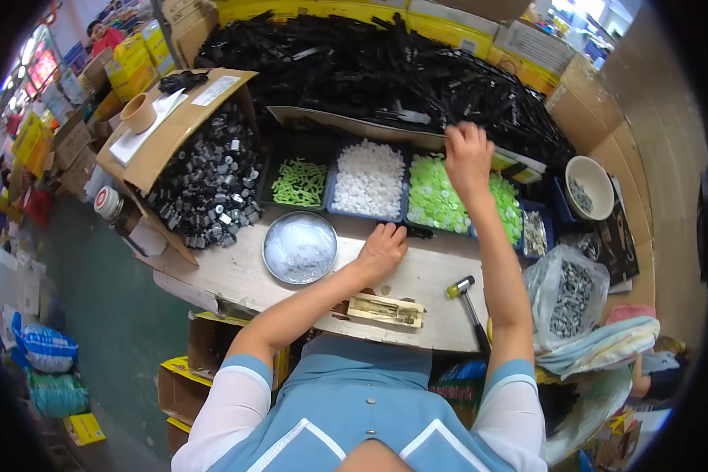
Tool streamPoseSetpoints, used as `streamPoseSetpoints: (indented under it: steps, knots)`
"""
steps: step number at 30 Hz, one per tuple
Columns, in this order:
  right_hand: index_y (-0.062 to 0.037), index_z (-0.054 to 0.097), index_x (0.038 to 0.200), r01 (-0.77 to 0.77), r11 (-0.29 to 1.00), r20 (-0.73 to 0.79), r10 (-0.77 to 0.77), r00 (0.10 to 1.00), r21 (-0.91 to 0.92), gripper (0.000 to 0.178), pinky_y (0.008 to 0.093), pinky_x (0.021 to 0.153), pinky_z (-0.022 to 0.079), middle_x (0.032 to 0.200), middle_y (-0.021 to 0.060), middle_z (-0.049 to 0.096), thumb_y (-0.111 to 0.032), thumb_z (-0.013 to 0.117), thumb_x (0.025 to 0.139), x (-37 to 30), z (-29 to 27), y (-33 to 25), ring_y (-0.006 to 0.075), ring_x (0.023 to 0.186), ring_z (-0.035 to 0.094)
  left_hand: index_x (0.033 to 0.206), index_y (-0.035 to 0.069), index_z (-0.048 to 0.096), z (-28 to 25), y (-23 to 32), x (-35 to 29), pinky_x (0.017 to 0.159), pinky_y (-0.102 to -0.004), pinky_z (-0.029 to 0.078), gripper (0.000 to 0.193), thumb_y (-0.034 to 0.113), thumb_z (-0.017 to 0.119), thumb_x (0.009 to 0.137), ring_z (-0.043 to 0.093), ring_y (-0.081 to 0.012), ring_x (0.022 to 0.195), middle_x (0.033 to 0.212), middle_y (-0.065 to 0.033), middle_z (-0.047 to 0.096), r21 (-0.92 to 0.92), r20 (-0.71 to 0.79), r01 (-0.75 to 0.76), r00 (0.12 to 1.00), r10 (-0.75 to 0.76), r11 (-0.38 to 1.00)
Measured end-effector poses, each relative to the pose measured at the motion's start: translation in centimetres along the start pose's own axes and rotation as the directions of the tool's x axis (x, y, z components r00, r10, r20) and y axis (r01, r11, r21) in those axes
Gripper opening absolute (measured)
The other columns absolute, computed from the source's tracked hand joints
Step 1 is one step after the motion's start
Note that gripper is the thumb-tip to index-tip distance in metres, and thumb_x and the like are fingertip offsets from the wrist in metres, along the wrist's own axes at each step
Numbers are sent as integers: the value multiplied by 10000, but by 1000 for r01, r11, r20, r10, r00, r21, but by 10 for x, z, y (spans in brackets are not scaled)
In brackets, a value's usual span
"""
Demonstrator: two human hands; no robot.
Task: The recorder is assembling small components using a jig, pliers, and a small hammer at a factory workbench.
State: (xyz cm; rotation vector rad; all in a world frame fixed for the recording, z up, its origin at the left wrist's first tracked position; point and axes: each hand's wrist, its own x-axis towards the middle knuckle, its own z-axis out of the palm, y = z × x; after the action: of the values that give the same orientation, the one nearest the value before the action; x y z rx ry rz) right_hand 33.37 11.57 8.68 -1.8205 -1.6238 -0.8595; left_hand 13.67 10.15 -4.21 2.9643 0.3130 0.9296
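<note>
- My right hand [468, 153] reaches at twelve o'clock, fingers curled onto the heap of long black plastic parts [385, 75]; whether it grips one, I cannot tell.
- My left hand [381, 252], loosely closed and empty as far as I see, braces on the pale wooden benchtop [236, 271].
- I judge a single piece pinched near its end lifts cleanest.

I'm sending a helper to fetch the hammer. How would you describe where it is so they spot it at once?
Start at the pale workbench in front of the person. Along its near edge, right of the left hand and beside the right forearm, lies the small hammer. It alone has a long dark handle, with a yellow-tipped metal head.
</note>
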Motion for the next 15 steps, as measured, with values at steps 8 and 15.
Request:
streamPoseSetpoints:
  steps: [8, 15]
  knots:
    - [-165, 601, 982, 56, 971, 234, 1, 972, -234, 189, 477, 668, 444, 928, 73, 604, -230, 551, 811, 92, 78, 23, 269, 888, 578, 811, 9, 622, -91, -59, -113, 632, -355, 463, 114, -24, 541, 738, 574, -292, 725, 790, -132, 598, -250, -401, 628, 626, -669, 737]
    - [-117, 627, 1048, 44, 954, -103, -14, 995, 295, 265, 368, 799, 446, 1045, 70, 615, -92, 585, 787, 59, 33, 11, 268, 929, 575, 880, 0, 632, -118, -95, -218, 614, -295, 470, 149, 7, 613, 733, 589, -241, 652, 804, -127, 580, -330, -392, 855, 261, -882, 400]
